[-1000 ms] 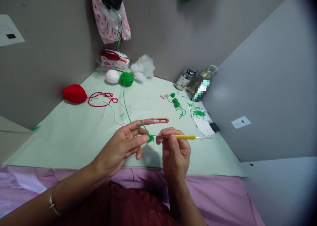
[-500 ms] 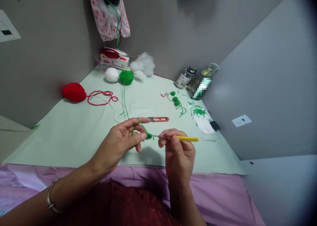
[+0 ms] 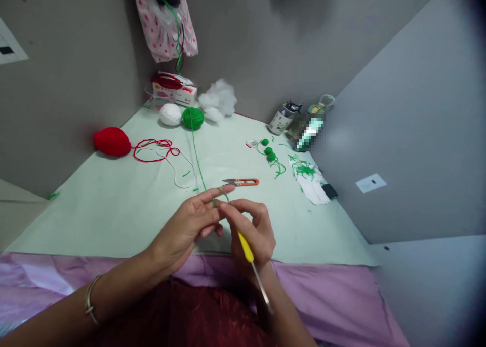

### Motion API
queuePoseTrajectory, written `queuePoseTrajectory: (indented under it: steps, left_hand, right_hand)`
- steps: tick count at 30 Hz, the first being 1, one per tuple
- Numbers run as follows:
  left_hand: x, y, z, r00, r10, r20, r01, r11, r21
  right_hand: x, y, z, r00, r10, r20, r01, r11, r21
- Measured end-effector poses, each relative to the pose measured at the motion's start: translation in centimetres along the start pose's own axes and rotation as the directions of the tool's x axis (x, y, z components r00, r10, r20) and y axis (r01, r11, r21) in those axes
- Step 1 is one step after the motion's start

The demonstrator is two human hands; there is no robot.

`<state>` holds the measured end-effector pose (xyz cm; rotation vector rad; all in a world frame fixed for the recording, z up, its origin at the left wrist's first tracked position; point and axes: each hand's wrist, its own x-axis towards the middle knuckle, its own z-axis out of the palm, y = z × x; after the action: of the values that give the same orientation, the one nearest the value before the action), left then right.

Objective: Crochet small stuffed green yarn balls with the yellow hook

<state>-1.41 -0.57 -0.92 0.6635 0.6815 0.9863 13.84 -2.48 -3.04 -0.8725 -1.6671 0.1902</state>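
Green yarn (image 3: 198, 159) runs from a green yarn ball (image 3: 193, 118) down to my left hand (image 3: 195, 220), where it loops over the raised index finger. The thumb and fingers of that hand are pinched together; the small green crochet piece seen there earlier is now covered by fingers. My right hand (image 3: 250, 230) touches the left fingertips and grips a crochet hook with a yellow handle (image 3: 246, 246). The hook's metal back end points down toward my forearm, while its front tip is hidden between the hands. Just beyond lie orange thread snips (image 3: 243, 182).
A red yarn ball (image 3: 112, 141) and a white yarn ball (image 3: 170, 114) sit left, near white stuffing (image 3: 218, 101) and a box (image 3: 174, 91). Small green crocheted balls (image 3: 269, 152), a pen cup (image 3: 281, 120), a bottle (image 3: 310, 131) and yarn scraps (image 3: 305, 170) on white paper are right.
My right hand has moved left against my left fingers. The hook has swung from nearly level to steeply slanted, its back end now low. My left hand has shifted slightly right.
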Motion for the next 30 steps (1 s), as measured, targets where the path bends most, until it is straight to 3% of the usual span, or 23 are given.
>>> queuePoseTrajectory:
  steps: [3, 6, 8, 13, 22, 26, 30]
  left_hand:
    - [0.1, 0.5, -0.2, 0.996, -0.093, 0.014, 0.094, 0.990, -0.109]
    - [0.0, 0.8, -0.2, 1.000, -0.012, -0.028, 0.010, 0.998, -0.064]
    - [-0.1, 0.7, 0.0, 0.998, 0.058, -0.022, -0.058, 0.998, 0.008]
    - [-0.1, 0.2, 0.1, 0.995, 0.099, -0.004, -0.098, 0.993, 0.061]
    - [-0.1, 0.7, -0.1, 0.997, 0.069, 0.021, -0.072, 0.987, 0.143]
    - [-0.5, 1.0, 0.1, 0.997, 0.076, 0.023, -0.079, 0.985, 0.150]
    - [-0.7, 0.9, 0.0, 0.995, 0.102, 0.017, -0.103, 0.976, 0.194]
  right_hand:
    - [0.4, 0.2, -0.5, 0.980, 0.196, -0.040, -0.186, 0.966, 0.180]
    - [1.1, 0.3, -0.8, 0.912, 0.411, -0.007, -0.363, 0.813, 0.455]
    - [1.3, 0.2, -0.7, 0.898, 0.435, 0.060, -0.404, 0.764, 0.503]
    - [1.0, 0.1, -0.3, 0.886, 0.457, 0.072, -0.439, 0.781, 0.444]
    - [1.4, 0.4, -0.4, 0.807, 0.577, 0.127, -0.501, 0.554, 0.665]
    - [1.6, 0.2, -0.7, 0.834, 0.535, 0.132, -0.473, 0.572, 0.670]
    - [1.1, -0.3, -1.2, 0.897, 0.439, 0.059, -0.403, 0.754, 0.519]
